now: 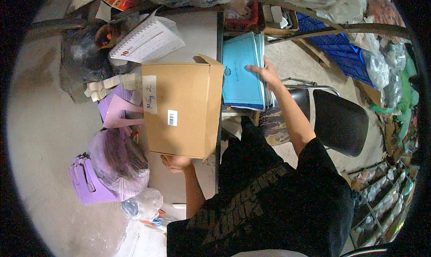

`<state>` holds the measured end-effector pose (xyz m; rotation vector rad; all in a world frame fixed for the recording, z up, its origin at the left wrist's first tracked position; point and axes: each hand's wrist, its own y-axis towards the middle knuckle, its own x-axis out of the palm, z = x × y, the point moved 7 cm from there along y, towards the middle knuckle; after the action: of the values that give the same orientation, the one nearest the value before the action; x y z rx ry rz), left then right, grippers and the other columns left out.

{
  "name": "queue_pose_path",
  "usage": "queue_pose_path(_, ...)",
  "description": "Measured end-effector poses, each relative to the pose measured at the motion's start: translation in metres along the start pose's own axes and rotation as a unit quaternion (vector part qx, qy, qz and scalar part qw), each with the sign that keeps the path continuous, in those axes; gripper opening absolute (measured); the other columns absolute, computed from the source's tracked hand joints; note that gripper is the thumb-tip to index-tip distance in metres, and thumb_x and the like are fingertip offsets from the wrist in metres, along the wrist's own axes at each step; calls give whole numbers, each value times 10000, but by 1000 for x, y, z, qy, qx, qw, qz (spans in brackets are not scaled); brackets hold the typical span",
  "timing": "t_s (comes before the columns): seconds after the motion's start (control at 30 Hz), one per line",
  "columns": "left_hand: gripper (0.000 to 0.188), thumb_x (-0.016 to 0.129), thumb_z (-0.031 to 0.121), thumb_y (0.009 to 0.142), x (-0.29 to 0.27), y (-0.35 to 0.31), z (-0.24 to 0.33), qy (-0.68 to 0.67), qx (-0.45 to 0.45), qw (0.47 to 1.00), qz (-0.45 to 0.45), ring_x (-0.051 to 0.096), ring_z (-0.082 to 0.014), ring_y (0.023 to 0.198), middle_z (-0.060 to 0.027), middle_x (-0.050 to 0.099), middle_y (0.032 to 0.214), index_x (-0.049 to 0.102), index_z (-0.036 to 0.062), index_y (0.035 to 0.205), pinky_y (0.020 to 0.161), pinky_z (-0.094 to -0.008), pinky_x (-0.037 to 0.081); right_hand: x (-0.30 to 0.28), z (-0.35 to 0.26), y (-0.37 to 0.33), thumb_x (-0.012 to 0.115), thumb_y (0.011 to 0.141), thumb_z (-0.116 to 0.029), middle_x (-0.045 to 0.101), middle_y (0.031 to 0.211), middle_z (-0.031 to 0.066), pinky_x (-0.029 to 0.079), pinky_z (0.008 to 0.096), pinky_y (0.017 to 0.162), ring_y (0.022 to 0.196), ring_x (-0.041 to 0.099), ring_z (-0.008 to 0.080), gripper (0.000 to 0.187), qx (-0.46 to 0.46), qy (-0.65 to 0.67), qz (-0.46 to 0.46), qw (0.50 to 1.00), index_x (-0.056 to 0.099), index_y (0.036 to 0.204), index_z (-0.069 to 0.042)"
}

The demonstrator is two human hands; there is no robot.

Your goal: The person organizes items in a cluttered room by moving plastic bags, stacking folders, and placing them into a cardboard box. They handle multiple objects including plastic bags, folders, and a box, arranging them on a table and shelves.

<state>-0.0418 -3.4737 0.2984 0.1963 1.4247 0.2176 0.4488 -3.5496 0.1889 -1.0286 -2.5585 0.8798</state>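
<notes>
A brown cardboard box (186, 93), with a white handwritten strip and a barcode sticker, sits on the grey table. At its near edge is my left hand (176, 162), fingers curled against the lower rim; part of the fingers is hidden by the box. To the right, my right hand (266, 74) clasps a stack of light-blue booklets (240, 79) by its right edge, thumb on the top cover, the other fingers mostly hidden. The booklets lie right beside the box, past the table's dark edge. I cannot tell what supports the stack.
A spiral desk calendar (148, 41) stands behind the box. Left of it are a black plastic bag (85, 59), a pink holder (119, 113), a stuffed clear bag (121, 162) and a purple case (92, 180). A black chair (341, 122) and blue crate (332, 46) are rightward.
</notes>
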Motion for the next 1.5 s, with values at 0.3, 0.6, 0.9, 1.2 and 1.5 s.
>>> queue_pose_path(0.3, 614, 565, 532, 913, 38, -31, -68, -54, 81, 990, 101, 616, -446, 1083, -238, 642, 1223, 648, 16, 1234, 896, -542, 513, 4, 5, 48, 820, 772, -163, 667, 1210, 145, 550, 401, 923, 1074, 668, 261, 723, 91, -2, -118, 989, 491, 1401, -30)
queue_pose_path(0.6, 752, 368, 663, 982, 42, -37, -77, -78, 57, 994, 41, 605, -472, 1116, -268, 639, 1243, 655, 19, 1244, 957, -592, 477, 50, 23, 121, 855, 757, -283, 637, 1281, 141, 481, 401, 1031, 1191, 601, 259, 830, 146, -47, -307, 939, 466, 1432, 5)
queue_pose_path(0.9, 642, 523, 582, 973, 59, -66, -124, -16, 143, 987, 66, 555, -464, 1182, -216, 526, 1358, 464, 58, 1340, 973, -625, 473, 38, 43, 164, 890, 647, -450, 513, 1486, 148, 331, 494, 1144, 1336, 495, 310, 901, 229, -238, -245, 911, 563, 1421, -123)
queue_pose_path(1.2, 495, 597, 492, 948, 43, -47, -102, -78, -75, 994, 6, 609, -411, 1099, -206, 649, 1202, 707, 23, 1063, 922, -560, 517, 40, 54, 180, 856, 686, -345, 648, 1337, 125, 315, 426, 1154, 1365, 462, 271, 553, 142, -241, -278, 919, 748, 1164, -89)
queue_pose_path(1.5, 554, 587, 514, 946, 45, -58, -112, -75, 56, 993, 70, 605, -406, 1127, -203, 612, 1276, 600, 37, 1227, 963, -583, 497, 73, 0, 214, 866, 671, -285, 597, 1383, 170, 376, 493, 1104, 1376, 435, 281, 787, -37, -481, -172, 859, 586, 1371, -62)
